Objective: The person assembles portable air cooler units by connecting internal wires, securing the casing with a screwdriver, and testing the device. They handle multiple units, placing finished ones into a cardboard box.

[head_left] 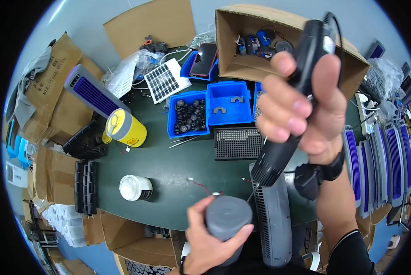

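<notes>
My right hand, raised at the right, is wrapped round a black electric screwdriver. The screwdriver tilts down to the left, and its thin bit ends close beside a grey round-topped cylindrical part. Whether the bit touches that part I cannot tell. My left hand grips the cylinder at the table's near edge, thumb and fingers around its sides. Thin red wires with a small white connector lie just beyond it. A long grey slotted fan housing lies to its right, partly under the screwdriver.
Blue bins with black round parts and grey clips stand mid-table, beside a black perforated tray. A white jar and yellow-grey canister stand left. An open carton is behind; purple-grey fan housings line the right.
</notes>
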Available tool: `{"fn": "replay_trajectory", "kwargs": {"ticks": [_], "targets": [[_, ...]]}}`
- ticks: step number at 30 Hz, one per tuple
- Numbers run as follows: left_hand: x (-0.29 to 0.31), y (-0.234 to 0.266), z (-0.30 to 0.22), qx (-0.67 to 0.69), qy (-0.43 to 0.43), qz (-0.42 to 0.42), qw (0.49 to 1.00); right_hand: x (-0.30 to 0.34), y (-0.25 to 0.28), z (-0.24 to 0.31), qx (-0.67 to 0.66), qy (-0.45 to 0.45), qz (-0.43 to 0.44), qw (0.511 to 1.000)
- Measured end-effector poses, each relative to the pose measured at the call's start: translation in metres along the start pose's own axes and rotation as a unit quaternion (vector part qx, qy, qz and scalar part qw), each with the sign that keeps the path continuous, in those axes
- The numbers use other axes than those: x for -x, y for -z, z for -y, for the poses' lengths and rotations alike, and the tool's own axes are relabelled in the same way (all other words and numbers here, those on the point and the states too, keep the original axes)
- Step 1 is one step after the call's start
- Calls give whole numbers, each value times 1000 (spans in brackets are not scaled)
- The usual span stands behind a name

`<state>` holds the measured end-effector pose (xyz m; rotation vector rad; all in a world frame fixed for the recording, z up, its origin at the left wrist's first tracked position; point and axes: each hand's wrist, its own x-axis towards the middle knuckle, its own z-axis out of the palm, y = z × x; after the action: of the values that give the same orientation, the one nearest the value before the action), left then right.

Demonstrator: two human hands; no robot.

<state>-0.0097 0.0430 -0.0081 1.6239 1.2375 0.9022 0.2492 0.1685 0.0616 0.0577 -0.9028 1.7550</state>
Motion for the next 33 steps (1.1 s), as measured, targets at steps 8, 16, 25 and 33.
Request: {"fn": "replay_trajectory", "kwargs": {"ticks": [8, 16, 25, 33], "targets": [[-24, 115, -85, 146, -198, -253, 936, 30, -6, 31, 289, 97, -221, 926], [-164, 118, -23, -84, -303, -341, 886, 26, 36, -13, 389, 124, -295, 864], [-171, 123, -12, -68, -238, -300, 921, 25, 73, -26, 404, 113, -327, 847], [-107, 76, -35, -82, -307, -454, 833, 25, 71, -19, 411, 113, -336, 840]]}}
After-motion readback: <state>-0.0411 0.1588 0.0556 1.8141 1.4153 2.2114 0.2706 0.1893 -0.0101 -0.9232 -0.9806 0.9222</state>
